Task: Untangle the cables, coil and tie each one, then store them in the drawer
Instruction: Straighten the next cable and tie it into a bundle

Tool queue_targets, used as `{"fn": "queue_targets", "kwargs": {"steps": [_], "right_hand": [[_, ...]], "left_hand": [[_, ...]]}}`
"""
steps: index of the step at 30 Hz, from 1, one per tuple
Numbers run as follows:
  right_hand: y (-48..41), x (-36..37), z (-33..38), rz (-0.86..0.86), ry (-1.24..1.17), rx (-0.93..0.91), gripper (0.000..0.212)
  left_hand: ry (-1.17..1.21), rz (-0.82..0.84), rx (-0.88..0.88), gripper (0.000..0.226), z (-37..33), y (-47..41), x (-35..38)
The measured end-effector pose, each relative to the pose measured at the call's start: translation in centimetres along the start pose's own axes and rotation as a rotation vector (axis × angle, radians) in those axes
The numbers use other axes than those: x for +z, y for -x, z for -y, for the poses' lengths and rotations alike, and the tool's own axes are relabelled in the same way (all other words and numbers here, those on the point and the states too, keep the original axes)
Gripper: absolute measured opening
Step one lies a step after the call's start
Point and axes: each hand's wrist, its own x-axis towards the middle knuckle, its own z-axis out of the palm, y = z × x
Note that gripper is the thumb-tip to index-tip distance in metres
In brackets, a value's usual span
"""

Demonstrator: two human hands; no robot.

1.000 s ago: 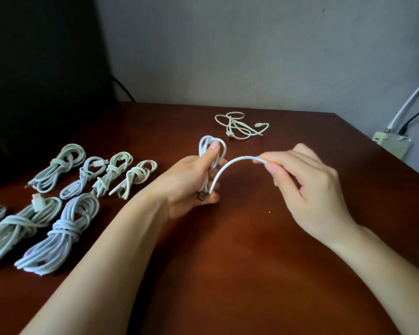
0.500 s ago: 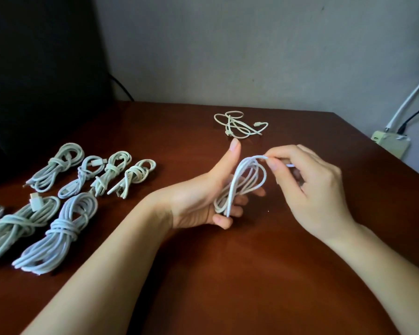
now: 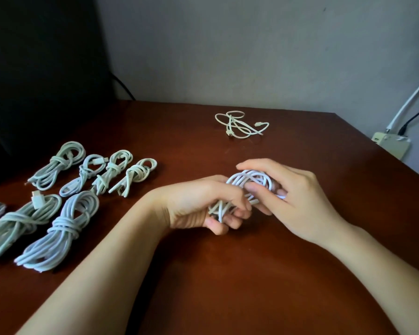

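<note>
Cable point(image 3: 248, 183), white, part-coiled, held between both hands: left hand point(image 3: 198, 204) grips the lower strands so the loops hold, right hand point(image 3: 293, 197) curls round the top loops, probably to wrap the tie. Left of it on the desk point(image 3: 228, 274), tied bundles point(image 3: 65, 221); beyond it, one loose cable point(image 3: 240, 124).

Both hands point(image 3: 247, 199) grip white cable coil point(image 3: 249, 182) above table point(image 3: 228, 274).

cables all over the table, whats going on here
A person is bundling cables. The left hand grips a coiled white cable over the table, and the right hand wraps round its top loops. Several tied bundles lie on the table's left side; one loose cable lies untied near the far edge. No drawer is in view.
</note>
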Motion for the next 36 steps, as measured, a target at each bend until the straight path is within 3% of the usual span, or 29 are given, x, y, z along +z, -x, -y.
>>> {"fn": "queue_targets", "kwargs": {"steps": [5,11,16,19,23,26,30,34,36], "right_hand": [[-0.2,-0.1,0.4,-0.097,-0.016,-0.055,0.027],[-0.4,-0.2,0.0,-0.128,0.072,-0.061,0.026],[-0.3,-0.5,-0.2,-0.118,0.098,-0.055,0.023],[-0.4,-0.7,0.1,-0.136,0.023,-0.050,0.022],[-0.2,-0.2,1.0,-0.144,-0.205,0.028,0.011],[-0.1,0.1,1.2,-0.148,-0.263,0.080,0.018],[-0.2,0.0,0.8,-0.178,-0.154,0.064,0.024],[-0.4,-0.4,0.3,-0.230,0.047,-0.010,0.022],[-0.4,-0.3,-0.1,-0.252,0.080,-0.030,0.024]], "left_hand": [[0.008,0.048,0.004,0.021,-0.3,0.4,-0.1],[-0.157,-0.064,0.138,0.024,-0.2,0.3,0.3],[-0.150,-0.112,0.162,0.026,0.1,0.0,0.5],[-0.116,-0.096,0.139,0.015,0.1,-0.1,0.4],[-0.081,-0.008,0.107,0.028,0.1,-0.1,-0.2],[-0.111,0.015,0.090,0.033,0.1,0.0,-0.2],[-0.199,-0.041,0.062,0.039,0.0,-0.2,0.3],[-0.313,-0.149,0.107,0.015,0.1,-0.4,1.1],[-0.295,-0.180,0.102,0.017,0.3,-0.5,1.2]]}}
